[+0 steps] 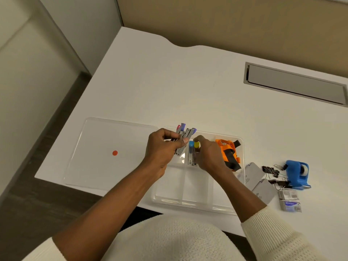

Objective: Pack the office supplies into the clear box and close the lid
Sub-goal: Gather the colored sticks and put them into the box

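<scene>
Staplers are the step in hand, and the clear box [195, 201] that receives them sits at the near edge of the white desk [188, 81], its near compartments bare. To its right, outside it and not yet packed, lie a small staple box [291, 201] nearest, then white cards [259, 182], dark binder clips [273, 175] and a blue tape dispenser [297, 175].

Farther in, the right hand [211, 157] reaches into a far middle compartment with its fingers curled round two small staplers [193, 153], one blue-capped and one yellow-capped, pinching them as it sets them on end; how firmly it grips I cannot tell. Just right of that hand, an orange-and-black tool [228, 152] lies in the far right compartment.

The left hand [162, 147] hovers over the box's far left part, closed round a bundle of staplers [183, 138] with purple and pink ends, held clear of the plastic.

Left of the box the lid [105, 153] lies flat on the desk, marked by a red dot [115, 152].

By my reading, packing is under way but far from done. The next move calls for seating the right-hand pair, then feeding the left-hand bundle in beside them without jamming, so they lie low enough for the lid to close.
</scene>
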The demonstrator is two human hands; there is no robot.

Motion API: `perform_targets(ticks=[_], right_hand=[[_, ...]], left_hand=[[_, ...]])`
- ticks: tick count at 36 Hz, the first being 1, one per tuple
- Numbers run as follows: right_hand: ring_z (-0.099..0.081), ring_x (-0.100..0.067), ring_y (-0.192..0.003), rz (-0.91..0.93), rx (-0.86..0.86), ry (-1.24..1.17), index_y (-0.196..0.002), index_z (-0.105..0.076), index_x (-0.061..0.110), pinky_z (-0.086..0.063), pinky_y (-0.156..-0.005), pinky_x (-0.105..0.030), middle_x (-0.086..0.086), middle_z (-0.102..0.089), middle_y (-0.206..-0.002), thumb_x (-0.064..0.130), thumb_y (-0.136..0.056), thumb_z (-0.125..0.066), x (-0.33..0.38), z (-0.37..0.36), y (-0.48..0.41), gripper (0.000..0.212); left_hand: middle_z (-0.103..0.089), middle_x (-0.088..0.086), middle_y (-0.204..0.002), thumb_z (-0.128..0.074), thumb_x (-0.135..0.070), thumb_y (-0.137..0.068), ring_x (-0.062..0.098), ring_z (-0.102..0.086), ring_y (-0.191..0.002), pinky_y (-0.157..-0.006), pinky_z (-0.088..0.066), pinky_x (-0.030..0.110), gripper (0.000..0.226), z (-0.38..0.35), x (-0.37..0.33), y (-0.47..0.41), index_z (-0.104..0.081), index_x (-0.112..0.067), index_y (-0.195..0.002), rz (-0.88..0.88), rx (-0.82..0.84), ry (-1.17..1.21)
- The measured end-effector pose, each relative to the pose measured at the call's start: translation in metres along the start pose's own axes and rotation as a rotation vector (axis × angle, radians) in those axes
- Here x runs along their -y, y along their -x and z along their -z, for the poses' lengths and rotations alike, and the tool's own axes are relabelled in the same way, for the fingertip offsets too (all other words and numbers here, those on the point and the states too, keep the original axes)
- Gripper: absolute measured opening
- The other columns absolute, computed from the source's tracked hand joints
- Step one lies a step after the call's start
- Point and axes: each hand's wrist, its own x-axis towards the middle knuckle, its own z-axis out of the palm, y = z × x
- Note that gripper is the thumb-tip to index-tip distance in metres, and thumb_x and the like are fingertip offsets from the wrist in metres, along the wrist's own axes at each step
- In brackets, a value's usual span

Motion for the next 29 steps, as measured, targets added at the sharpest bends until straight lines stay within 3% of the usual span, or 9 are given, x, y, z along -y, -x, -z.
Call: perform_targets(ticks=[4,7,11,13,16,20,24,26,29], right_hand=[[-0.069,-0.025,-0.088,-0.039,-0.020,-0.129,-0.134,-0.055,0.017,-0.057,-0.073,-0.031,-0.012,-0.074,-0.105,0.009,-0.087,-0.076,-0.004,-0.002,0.002,0.052],[-0.072,-0.026,-0.090,-0.083,-0.006,-0.188,-0.132,-0.057,0.015,-0.055,-0.067,-0.027,-0.012,-0.076,-0.105,0.011,-0.084,-0.079,-0.003,0.000,0.001,0.053],[-0.071,-0.027,-0.096,-0.067,0.047,-0.164,-0.138,-0.053,0.013,-0.055,-0.071,-0.027,-0.014,-0.074,-0.111,0.012,-0.086,-0.079,0.001,0.002,0.002,0.058],[-0.069,-0.024,-0.092,-0.058,0.051,-0.121,-0.142,-0.048,0.013,-0.053,-0.066,-0.024,-0.013,-0.073,-0.111,0.009,-0.086,-0.078,-0.003,0.005,0.007,0.065],[-0.071,-0.022,-0.087,-0.029,-0.063,-0.101,-0.141,-0.051,0.011,-0.061,-0.075,-0.034,-0.009,-0.074,-0.100,0.001,-0.085,-0.078,-0.013,0.013,0.019,0.064],[-0.076,-0.017,-0.071,-0.074,-0.252,-0.451,-0.124,-0.064,0.012,-0.063,-0.076,-0.041,-0.003,-0.077,-0.088,0.013,-0.097,-0.066,-0.021,0.025,0.040,0.028],[-0.078,-0.024,-0.084,-0.082,-0.139,-1.086,-0.125,-0.065,0.014,-0.065,-0.072,-0.045,-0.009,-0.077,-0.095,0.032,-0.101,-0.062,-0.015,0.037,0.066,0.030],[-0.078,-0.023,-0.088,-0.036,-0.124,-1.122,-0.125,-0.067,0.018,-0.065,-0.072,-0.041,-0.009,-0.078,-0.095,0.031,-0.097,-0.068,-0.014,0.035,0.072,0.031],[-0.077,-0.023,-0.088,-0.043,-0.191,-1.084,-0.116,-0.072,0.019,-0.065,-0.072,-0.039,-0.008,-0.079,-0.094,0.020,-0.091,-0.077,-0.016,0.030,0.072,0.026]], left_hand=[[-0.076,0.000,-0.090,-0.093,-0.016,-0.074,0.013,-0.073,-0.081,-0.070,-0.057,0.028,0.025,-0.006,0.006,0.007,-0.073,-0.010,-0.089,-0.006,-0.009,-0.006],[-0.077,-0.002,-0.090,-0.093,-0.018,-0.074,0.013,-0.073,-0.083,-0.076,-0.061,0.032,0.026,-0.009,0.012,0.009,-0.074,-0.012,-0.090,0.007,-0.022,-0.017],[-0.076,-0.004,-0.092,-0.092,-0.021,-0.075,0.010,-0.072,-0.085,-0.076,-0.061,0.033,0.024,-0.011,0.019,0.011,-0.075,-0.015,-0.091,0.017,-0.034,-0.036],[-0.076,-0.006,-0.093,-0.092,-0.021,-0.076,0.007,-0.072,-0.084,-0.075,-0.060,0.032,0.023,-0.013,0.021,0.014,-0.075,-0.016,-0.090,0.020,-0.030,-0.045],[-0.076,-0.005,-0.094,-0.092,-0.020,-0.076,0.011,-0.072,-0.089,-0.076,-0.060,0.033,0.023,-0.018,0.023,0.017,-0.074,-0.016,-0.090,0.017,-0.023,-0.055],[-0.075,-0.005,-0.096,-0.092,-0.020,-0.075,0.012,-0.070,-0.091,-0.070,-0.054,0.026,0.024,-0.024,0.024,0.024,-0.075,-0.016,-0.090,-0.008,-0.016,-0.055],[-0.077,-0.006,-0.091,-0.097,-0.027,-0.068,0.017,-0.074,-0.087,-0.077,-0.064,0.040,0.030,-0.034,0.027,0.031,-0.077,-0.019,-0.089,-0.013,0.012,-0.063],[-0.079,-0.004,-0.089,-0.099,-0.032,-0.062,0.021,-0.077,-0.084,-0.079,-0.065,0.047,0.033,-0.035,0.026,0.033,-0.079,-0.020,-0.086,-0.022,0.051,-0.070],[-0.081,-0.003,-0.089,-0.099,-0.022,-0.063,0.018,-0.079,-0.081,-0.079,-0.066,0.045,0.030,-0.035,0.026,0.034,-0.081,-0.020,-0.086,-0.052,0.098,-0.101]])
